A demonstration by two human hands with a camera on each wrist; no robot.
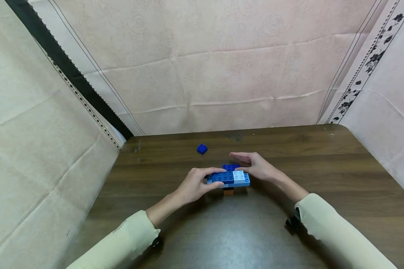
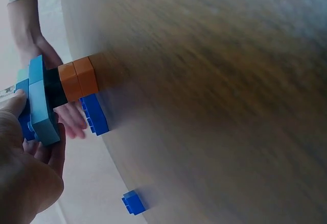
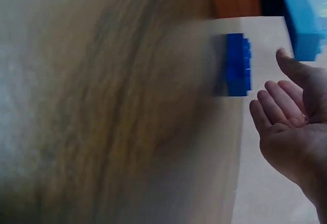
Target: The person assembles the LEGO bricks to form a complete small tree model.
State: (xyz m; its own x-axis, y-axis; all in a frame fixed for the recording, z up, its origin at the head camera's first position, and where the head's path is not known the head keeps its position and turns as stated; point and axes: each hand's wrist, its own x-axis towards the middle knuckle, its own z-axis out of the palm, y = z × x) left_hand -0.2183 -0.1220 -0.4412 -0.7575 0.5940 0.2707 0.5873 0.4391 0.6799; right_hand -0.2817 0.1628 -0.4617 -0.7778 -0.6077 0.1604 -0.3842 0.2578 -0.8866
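Observation:
My left hand (image 1: pixel 198 183) pinches the left end of a toy brick build (image 1: pixel 239 184), thumb in front and fingers behind. Light blue bricks (image 2: pixel 43 109) form its wide layer, topped by a dark blue brick (image 1: pixel 222 177) and a pale blue brick (image 1: pixel 238 175). Beneath that layer are a dark brick (image 2: pixel 55 86) and orange bricks (image 2: pixel 78 77) at the base. Beside the build's right end, my right hand (image 1: pixel 257 167) has its fingers extended and holds nothing. A longer blue brick (image 3: pixel 236 66) lies on the table just behind the build, near the right fingers.
A small blue brick (image 1: pixel 202 149) lies farther back on the brown wooden table (image 1: pixel 175 157). Pale patterned cloth (image 1: pixel 205 74) hangs behind the table's far edge, with more cloth on both sides.

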